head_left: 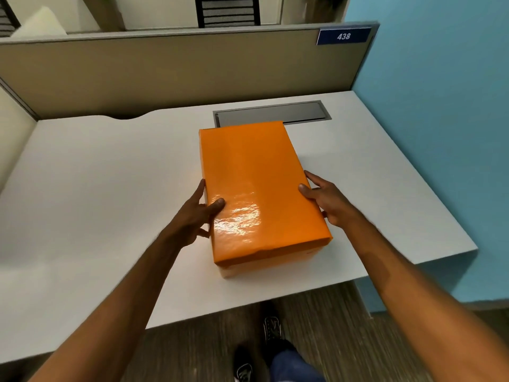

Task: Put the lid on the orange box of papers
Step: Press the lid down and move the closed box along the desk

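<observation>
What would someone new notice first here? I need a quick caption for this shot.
The glossy orange lid on its box, mid-desk, stands out against the pale desk. The left hand and right hand clasp its long sides. A blue "438" sign sits upper right.

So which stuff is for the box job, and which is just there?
For the job: glossy orange lid, pale box beneath it, left hand, right hand.

Just there: white desk, grey cable hatch, blue 438 sign.
</observation>
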Action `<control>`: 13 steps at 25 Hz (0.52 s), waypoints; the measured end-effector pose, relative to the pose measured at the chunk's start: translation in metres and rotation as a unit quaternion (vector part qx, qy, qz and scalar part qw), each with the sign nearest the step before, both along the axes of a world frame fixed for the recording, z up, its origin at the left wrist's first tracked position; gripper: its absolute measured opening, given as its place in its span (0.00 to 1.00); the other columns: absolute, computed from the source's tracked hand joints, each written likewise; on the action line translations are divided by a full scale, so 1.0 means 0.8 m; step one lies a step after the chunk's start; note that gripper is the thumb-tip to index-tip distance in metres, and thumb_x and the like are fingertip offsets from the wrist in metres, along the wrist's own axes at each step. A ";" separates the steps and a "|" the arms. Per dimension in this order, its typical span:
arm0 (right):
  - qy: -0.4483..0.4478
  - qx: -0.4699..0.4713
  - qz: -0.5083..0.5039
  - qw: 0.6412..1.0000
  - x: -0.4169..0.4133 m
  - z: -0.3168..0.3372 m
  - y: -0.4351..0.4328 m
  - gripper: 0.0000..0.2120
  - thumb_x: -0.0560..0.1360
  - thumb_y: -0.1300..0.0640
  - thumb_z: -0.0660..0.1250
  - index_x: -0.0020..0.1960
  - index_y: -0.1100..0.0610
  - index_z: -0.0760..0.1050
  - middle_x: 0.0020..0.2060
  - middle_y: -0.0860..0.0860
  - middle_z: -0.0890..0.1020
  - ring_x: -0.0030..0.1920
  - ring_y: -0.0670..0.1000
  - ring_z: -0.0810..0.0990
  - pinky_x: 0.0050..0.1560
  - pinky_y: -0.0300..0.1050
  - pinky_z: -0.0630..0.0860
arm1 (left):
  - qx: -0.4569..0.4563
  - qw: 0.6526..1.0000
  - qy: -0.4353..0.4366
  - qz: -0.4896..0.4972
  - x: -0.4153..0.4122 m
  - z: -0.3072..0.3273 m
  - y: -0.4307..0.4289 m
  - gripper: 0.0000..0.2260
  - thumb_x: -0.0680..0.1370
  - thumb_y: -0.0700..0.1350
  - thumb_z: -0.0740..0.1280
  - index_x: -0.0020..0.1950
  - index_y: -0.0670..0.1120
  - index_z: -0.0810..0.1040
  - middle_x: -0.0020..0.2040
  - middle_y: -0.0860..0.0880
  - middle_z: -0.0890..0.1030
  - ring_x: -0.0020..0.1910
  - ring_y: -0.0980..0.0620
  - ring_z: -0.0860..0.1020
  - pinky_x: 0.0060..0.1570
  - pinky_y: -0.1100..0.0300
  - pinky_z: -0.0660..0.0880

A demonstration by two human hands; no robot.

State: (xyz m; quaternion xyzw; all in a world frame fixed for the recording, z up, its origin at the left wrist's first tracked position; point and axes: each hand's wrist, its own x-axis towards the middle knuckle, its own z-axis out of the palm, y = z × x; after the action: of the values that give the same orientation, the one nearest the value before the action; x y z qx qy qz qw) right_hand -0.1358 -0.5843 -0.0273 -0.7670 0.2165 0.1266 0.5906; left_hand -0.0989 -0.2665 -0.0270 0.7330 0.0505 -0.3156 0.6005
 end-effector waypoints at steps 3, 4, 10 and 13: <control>0.011 0.011 -0.001 1.000 0.000 -0.002 0.000 0.31 0.76 0.43 0.66 0.76 0.40 0.59 0.65 0.48 0.73 0.58 0.55 0.74 0.57 0.65 0.71 | -0.001 1.000 0.017 -0.005 -0.002 -0.001 0.001 0.42 0.72 0.58 0.71 0.75 0.69 0.46 0.65 0.52 0.69 0.53 0.45 0.77 0.36 0.48 0.79; 0.012 0.015 -0.001 1.000 0.000 -0.004 0.000 0.31 0.76 0.43 0.65 0.76 0.40 0.59 0.66 0.49 0.73 0.58 0.55 0.74 0.57 0.65 0.71 | -0.003 1.000 0.022 -0.005 -0.002 -0.001 0.001 0.42 0.71 0.58 0.71 0.75 0.69 0.46 0.65 0.52 0.69 0.53 0.45 0.77 0.35 0.48 0.79; 0.008 0.048 0.017 0.999 -0.001 -0.006 -0.006 0.35 0.72 0.42 0.68 0.76 0.40 0.59 0.61 0.47 0.75 0.57 0.55 0.77 0.56 0.66 0.73 | 0.021 1.000 0.007 0.021 -0.001 -0.005 0.002 0.42 0.70 0.59 0.72 0.76 0.68 0.49 0.67 0.50 0.70 0.54 0.44 0.78 0.35 0.49 0.80; 0.000 0.061 0.033 0.998 0.006 -0.001 -0.002 0.36 0.71 0.45 0.69 0.76 0.41 0.59 0.60 0.47 0.76 0.52 0.51 0.79 0.51 0.62 0.75 | 0.026 0.999 0.004 0.035 0.004 -0.002 0.008 0.42 0.70 0.58 0.73 0.77 0.66 0.51 0.68 0.48 0.71 0.56 0.41 0.78 0.38 0.48 0.80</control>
State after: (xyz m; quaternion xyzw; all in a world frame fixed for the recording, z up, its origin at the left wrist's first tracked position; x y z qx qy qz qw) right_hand -0.1313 -0.5861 -0.0278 -0.7360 0.1826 0.1591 0.6322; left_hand -0.0954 -0.2597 -0.0285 0.7451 0.0865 -0.2957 0.5915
